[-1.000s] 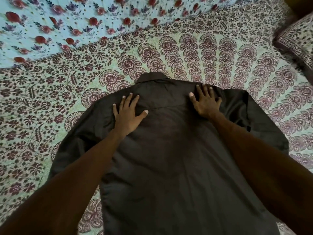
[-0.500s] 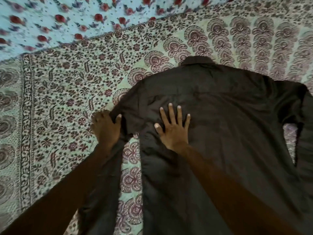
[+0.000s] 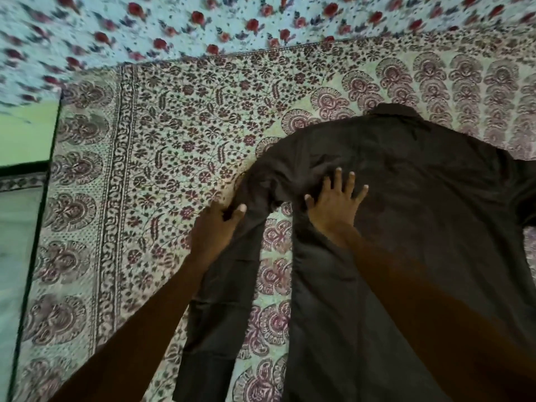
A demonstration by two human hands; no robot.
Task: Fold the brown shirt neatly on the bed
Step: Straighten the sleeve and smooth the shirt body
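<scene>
Closest to me, both forearms reach up from the bottom of the view. Between them the brown shirt (image 3: 406,213) lies flat and back-side up on the bed, over a printed bedspread (image 3: 145,169) of maroon flowers on a pale ground. The shirt's body fills the lower right. Its long sleeve (image 3: 220,314) on my left runs down beside the body, and a strip of bedspread shows between the two. The cuff end is at the bottom edge.

Farther up, my left hand (image 3: 216,227) holds that sleeve near the shoulder. The thumb (image 3: 239,210) lies on top of the cloth. The other fingers are tucked at the sleeve's outer edge, so it reads as a pinch, though I cannot see them clearly. Just to the right, my right hand (image 3: 333,207) rests palm-down on the shirt's back close to the armhole, its fingers (image 3: 338,177) straight and spread wide. The cloth is wrinkled around it.

Beyond the hands the shoulders lie wide and the collar (image 3: 391,111) points away from me. The other sleeve runs off the right edge of the view.

Farthest off, a light blue sheet (image 3: 203,21) with red roses meets the bedspread's border. At far left, past the bed's edge, there is a green area that I cannot identify.
</scene>
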